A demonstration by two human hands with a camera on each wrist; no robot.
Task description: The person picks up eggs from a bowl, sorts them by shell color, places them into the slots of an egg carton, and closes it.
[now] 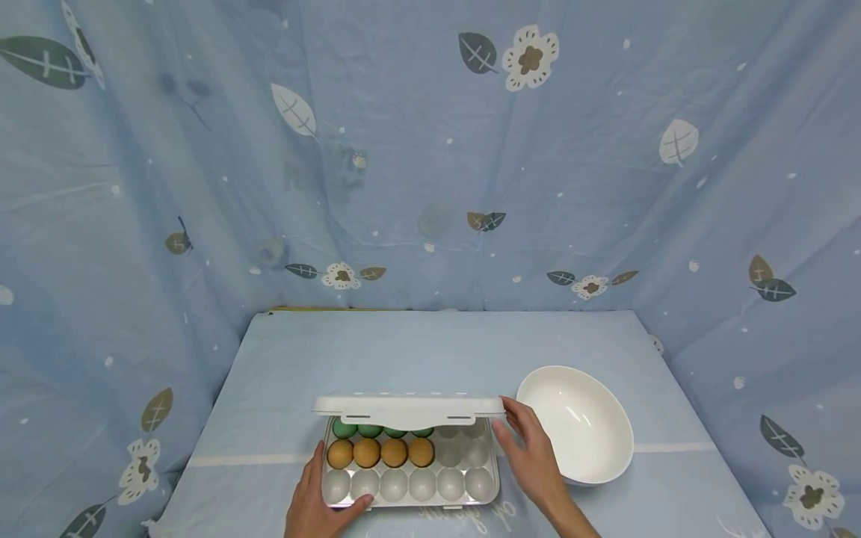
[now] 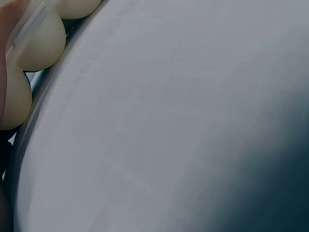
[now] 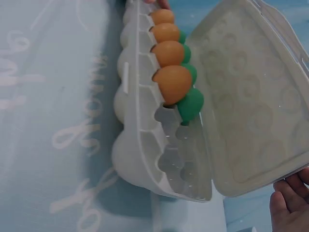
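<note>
A white plastic egg carton [image 1: 412,497] lies on the table with its lid [image 1: 410,409] tilted partway up. Inside, several green eggs [image 1: 370,430] fill part of the back row and several orange-brown eggs [image 1: 366,453] part of the middle row; the front row's cups hold none. My left hand [image 1: 319,497] grips the carton's front left corner, thumb at the front edge, fingers along the side. At the lid's right end my right hand [image 1: 534,459] holds the edge with its fingertips. The right wrist view shows these fingers [image 3: 289,191] curled at the lid's rim.
A white oval bowl [image 1: 578,426] stands on the table just right of the carton, close to my right forearm. A pale blue cloth [image 1: 417,344] covers the table. Patterned blue curtains [image 1: 417,187] hang behind it and on both sides.
</note>
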